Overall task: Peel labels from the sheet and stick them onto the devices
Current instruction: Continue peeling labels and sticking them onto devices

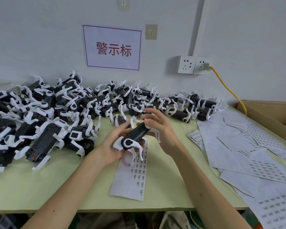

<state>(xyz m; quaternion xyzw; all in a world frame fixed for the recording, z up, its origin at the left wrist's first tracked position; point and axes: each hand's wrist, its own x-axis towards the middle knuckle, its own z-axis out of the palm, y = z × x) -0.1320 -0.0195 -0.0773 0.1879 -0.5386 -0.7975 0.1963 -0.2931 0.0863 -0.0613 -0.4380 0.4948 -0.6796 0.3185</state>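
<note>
Green table (40, 187), left hand (111, 147) grips device (137, 131)

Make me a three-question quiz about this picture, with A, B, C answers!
1. Where is the narrow label sheet lying? A) on the wall B) on the green table C) in a box
2. What colour is the cable in the wall socket? A) yellow B) blue C) black
3. What is the left hand doing? A) resting flat B) gripping a black-and-white device C) pointing

Answers: B, the sheet lies flat on the table; A, a yellow cable runs from the plug; B, its fingers curl round the device.
</note>
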